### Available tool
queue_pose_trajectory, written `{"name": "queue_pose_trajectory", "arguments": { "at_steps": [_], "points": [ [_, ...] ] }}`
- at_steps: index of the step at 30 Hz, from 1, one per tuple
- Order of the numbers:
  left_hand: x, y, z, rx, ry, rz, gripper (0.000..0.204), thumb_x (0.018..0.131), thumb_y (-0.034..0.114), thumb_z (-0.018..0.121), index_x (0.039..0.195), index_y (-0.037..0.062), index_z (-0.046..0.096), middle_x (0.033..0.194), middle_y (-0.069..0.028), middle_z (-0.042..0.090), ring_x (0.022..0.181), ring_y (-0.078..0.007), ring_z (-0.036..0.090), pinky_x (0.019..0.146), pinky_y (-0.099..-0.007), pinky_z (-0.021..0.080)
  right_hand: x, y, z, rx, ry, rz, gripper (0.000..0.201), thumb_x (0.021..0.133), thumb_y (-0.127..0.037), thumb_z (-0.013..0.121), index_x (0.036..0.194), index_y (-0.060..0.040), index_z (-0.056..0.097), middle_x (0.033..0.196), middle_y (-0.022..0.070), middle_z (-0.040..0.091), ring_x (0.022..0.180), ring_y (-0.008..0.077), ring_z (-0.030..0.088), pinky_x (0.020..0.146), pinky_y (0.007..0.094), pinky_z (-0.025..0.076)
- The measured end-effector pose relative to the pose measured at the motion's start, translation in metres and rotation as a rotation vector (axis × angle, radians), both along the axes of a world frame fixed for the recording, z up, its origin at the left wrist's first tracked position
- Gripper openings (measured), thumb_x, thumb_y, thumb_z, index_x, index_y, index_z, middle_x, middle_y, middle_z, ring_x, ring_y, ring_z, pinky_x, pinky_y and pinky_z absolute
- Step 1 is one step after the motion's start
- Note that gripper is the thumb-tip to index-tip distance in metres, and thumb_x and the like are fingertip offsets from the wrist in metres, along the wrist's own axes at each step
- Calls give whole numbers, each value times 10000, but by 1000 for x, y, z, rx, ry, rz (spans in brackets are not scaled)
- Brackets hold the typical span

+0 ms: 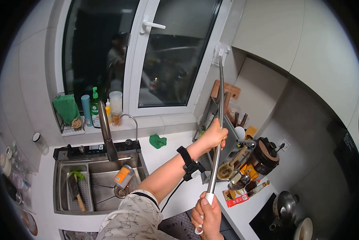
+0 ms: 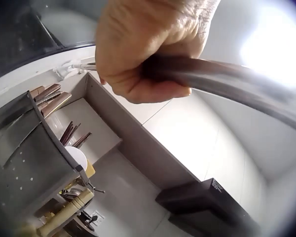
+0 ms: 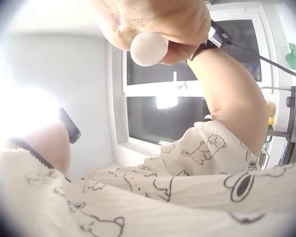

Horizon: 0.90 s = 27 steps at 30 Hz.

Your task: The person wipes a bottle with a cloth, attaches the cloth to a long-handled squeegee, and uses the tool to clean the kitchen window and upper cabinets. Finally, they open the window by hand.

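A long metal pole (image 1: 216,164) with a white handle runs up from the person's hands to a white head (image 1: 220,51) with a pale cloth or pad, which lies against the wall strip right of the window. The left hand (image 1: 214,135) grips the pole midway; in the left wrist view the left hand (image 2: 148,49) has its fingers curled round the pole (image 2: 222,81). Lower down, the right hand (image 1: 206,216) grips the white handle. The handle's round white end (image 3: 149,48) shows beside the right hand (image 3: 158,22) in the right wrist view.
Below the pole stand a grey rack (image 1: 223,138), brushes, a dark cooker (image 1: 266,156) and seasoning bottles. Left are a sink (image 1: 103,160) holding a knife, a tall tap (image 1: 106,128) and sill bottles. Wall cabinets (image 1: 267,32) hang at upper right; a stove with pans is at lower right.
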State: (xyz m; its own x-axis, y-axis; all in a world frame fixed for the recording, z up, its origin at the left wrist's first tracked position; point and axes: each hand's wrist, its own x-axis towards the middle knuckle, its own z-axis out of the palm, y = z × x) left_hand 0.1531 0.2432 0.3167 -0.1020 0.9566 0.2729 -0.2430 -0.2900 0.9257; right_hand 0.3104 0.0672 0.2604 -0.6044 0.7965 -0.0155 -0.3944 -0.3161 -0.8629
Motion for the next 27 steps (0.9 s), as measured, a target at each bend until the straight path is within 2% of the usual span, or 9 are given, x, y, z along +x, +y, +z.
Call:
{"name": "queue_pose_trajectory", "arguments": {
  "at_steps": [2, 6, 10, 12, 15, 18, 20, 23, 27],
  "points": [
    [-1, 14, 8, 36, 29, 29, 361, 803, 76, 425, 1134, 39, 285, 604, -15, 415, 410, -100, 420, 376, -263, 375, -1, 16, 8, -29, -8, -6, 76, 927, -138, 405, 969, -77, 392, 566, -5, 319, 392, 65, 310, 321, 195, 265],
    [-10, 37, 30, 46, -12, 46, 349, 807, 75, 415, 1131, 44, 288, 598, -9, 404, 408, -98, 409, 377, -268, 365, -14, 47, 23, 71, -38, -62, 123, 924, -147, 419, 997, -51, 398, 570, -6, 327, 397, 60, 312, 323, 190, 255],
    [-10, 36, 29, 98, -41, 38, 381, 806, 74, 399, 1167, 50, 278, 587, 0, 391, 401, -93, 395, 372, -264, 348, -14, 42, 18, 67, -34, -62, 138, 926, -156, 419, 1003, -44, 396, 561, -8, 322, 399, 60, 320, 328, 194, 255],
    [-3, 26, 32, 102, 19, 3, 414, 801, 71, 399, 1190, 36, 264, 584, -4, 396, 397, -94, 399, 362, -262, 344, -12, 34, 13, 79, -46, -76, 146, 926, -159, 419, 1007, -40, 393, 557, -5, 325, 396, 61, 316, 330, 198, 257],
    [7, 22, 45, 162, 70, -6, 409, 800, 57, 392, 1184, 11, 258, 576, -12, 400, 393, -104, 411, 354, -264, 347, -10, 29, 8, 161, -49, -179, 183, 921, -207, 440, 1001, -45, 408, 557, -12, 320, 365, 47, 304, 293, 182, 252],
    [19, 23, 72, 237, 101, -58, 420, 795, 40, 390, 1189, -2, 250, 573, -16, 403, 390, -110, 417, 361, -266, 363, -6, 34, 18, 217, -9, -186, 151, 928, -164, 420, 1000, -35, 387, 549, -4, 337, 396, 66, 312, 357, 202, 275],
    [37, 28, 98, 295, 169, -72, 439, 792, 40, 391, 1203, -2, 241, 572, -15, 405, 393, -109, 420, 366, -263, 366, 2, 38, 30, 269, 8, -255, 187, 926, -160, 426, 1048, -25, 384, 546, -9, 339, 394, 64, 311, 358, 200, 270],
    [72, 16, 135, 300, 190, -108, 457, 794, 53, 391, 1218, 6, 229, 583, -18, 413, 398, -109, 426, 368, -265, 366, 26, 38, 52, 331, 47, -327, 313, 915, -146, 446, 1191, -34, 353, 559, -6, 352, 386, 63, 313, 347, 196, 267],
    [108, 6, 154, 370, 164, -158, 463, 794, 57, 398, 1220, 5, 223, 603, -37, 430, 399, -119, 436, 365, -285, 390, 54, 11, 68, 392, 60, -453, 317, 921, -182, 430, 1207, -92, 327, 607, 17, 354, 357, 38, 294, 285, 165, 216]
  ]
}}
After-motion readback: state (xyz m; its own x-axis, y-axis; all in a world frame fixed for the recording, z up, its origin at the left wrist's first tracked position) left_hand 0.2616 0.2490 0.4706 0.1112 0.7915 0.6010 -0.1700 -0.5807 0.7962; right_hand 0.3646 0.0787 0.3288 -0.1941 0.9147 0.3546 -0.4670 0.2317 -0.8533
